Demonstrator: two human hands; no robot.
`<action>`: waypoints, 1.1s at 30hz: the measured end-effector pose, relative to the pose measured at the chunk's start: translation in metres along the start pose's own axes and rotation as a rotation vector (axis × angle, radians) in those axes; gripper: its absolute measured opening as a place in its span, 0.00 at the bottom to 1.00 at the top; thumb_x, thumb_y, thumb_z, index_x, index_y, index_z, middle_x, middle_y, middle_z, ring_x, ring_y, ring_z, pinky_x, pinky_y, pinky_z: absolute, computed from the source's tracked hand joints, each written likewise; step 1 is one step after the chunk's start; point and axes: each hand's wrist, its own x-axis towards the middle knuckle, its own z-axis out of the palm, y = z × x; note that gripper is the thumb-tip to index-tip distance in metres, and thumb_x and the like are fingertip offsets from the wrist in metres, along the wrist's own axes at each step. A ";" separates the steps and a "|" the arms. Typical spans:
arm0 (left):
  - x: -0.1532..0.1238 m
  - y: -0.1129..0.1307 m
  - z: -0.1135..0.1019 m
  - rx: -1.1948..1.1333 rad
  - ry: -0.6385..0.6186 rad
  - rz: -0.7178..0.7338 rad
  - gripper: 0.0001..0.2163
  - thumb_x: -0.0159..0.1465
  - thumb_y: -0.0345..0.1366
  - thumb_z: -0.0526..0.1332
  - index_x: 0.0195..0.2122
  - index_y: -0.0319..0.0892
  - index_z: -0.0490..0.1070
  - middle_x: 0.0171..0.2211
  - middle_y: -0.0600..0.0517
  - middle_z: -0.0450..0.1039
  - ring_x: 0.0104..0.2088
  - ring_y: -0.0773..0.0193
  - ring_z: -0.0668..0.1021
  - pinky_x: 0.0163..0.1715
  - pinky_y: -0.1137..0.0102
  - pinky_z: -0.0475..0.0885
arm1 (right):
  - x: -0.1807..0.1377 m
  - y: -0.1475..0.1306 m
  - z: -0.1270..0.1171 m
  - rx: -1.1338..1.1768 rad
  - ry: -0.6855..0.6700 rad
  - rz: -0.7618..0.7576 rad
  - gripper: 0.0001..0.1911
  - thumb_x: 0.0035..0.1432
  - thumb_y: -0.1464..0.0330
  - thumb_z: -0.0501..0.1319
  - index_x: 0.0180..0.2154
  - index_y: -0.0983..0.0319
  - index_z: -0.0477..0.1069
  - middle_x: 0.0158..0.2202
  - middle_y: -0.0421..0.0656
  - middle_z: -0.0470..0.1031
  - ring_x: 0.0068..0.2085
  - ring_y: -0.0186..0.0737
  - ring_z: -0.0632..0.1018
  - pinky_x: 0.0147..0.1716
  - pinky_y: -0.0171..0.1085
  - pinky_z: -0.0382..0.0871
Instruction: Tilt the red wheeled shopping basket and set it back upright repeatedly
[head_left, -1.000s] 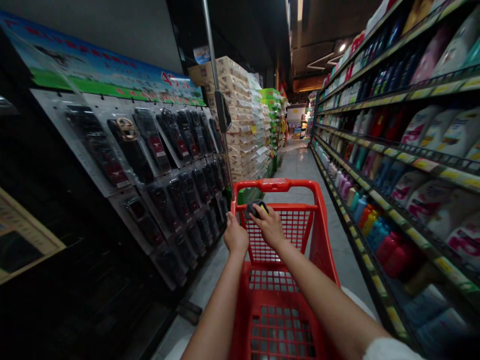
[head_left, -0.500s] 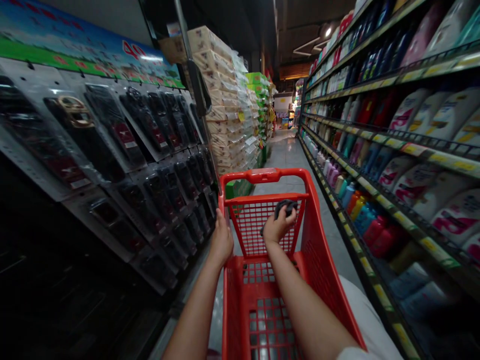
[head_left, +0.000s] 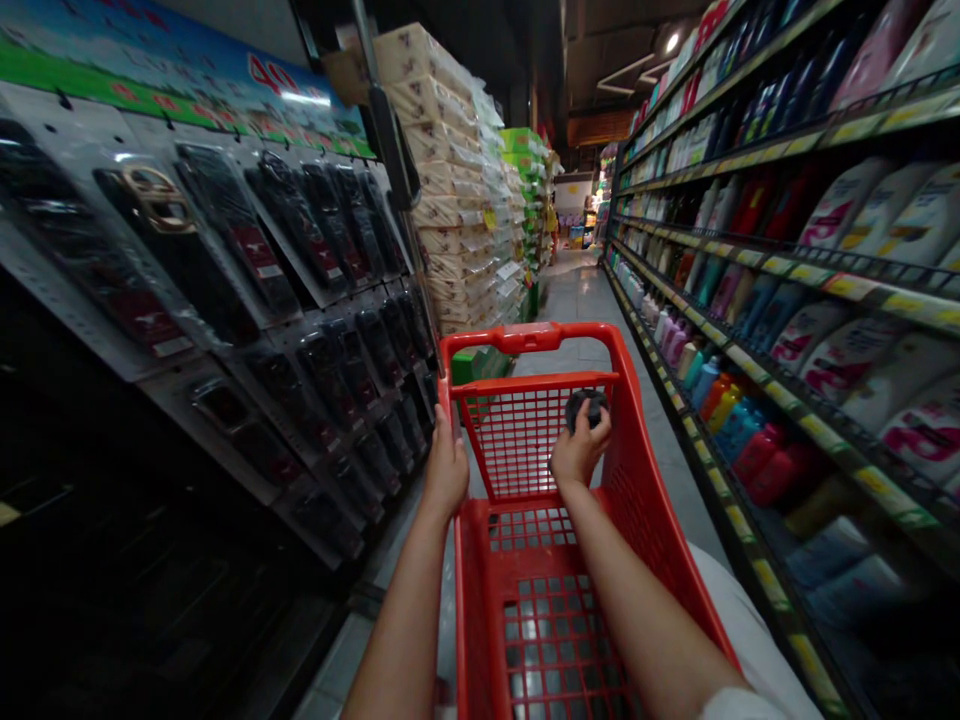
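A red plastic shopping cart [head_left: 622, 470] stands in front of me in a store aisle. My left hand [head_left: 446, 465] is closed round the cart's left rim. My right hand [head_left: 579, 450] reaches over the inside of the basket and grips a small dark rounded object [head_left: 586, 405], held up against the cart's inner mesh panel. The cart's mesh floor below my arms shows nothing lying on it.
A pegboard wall of dark packaged goods [head_left: 300, 290] runs close along the left. Stacked boxes [head_left: 450, 200] rise ahead on the left. Shelves of bottles [head_left: 787, 300] line the right side. The tiled aisle floor [head_left: 577, 300] stretches ahead between them.
My right hand has carried the dark object from the cart's left side across to the right of the basket. My left hand has stayed on the left rim.
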 end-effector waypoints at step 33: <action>0.000 0.007 -0.002 -0.125 0.027 -0.015 0.30 0.65 0.29 0.50 0.69 0.35 0.47 0.69 0.43 0.48 0.68 0.61 0.53 0.67 0.62 0.45 | -0.028 -0.038 0.044 -0.209 -0.312 -0.967 0.21 0.65 0.70 0.54 0.55 0.42 0.70 0.63 0.38 0.62 0.54 0.48 0.62 0.45 0.45 0.64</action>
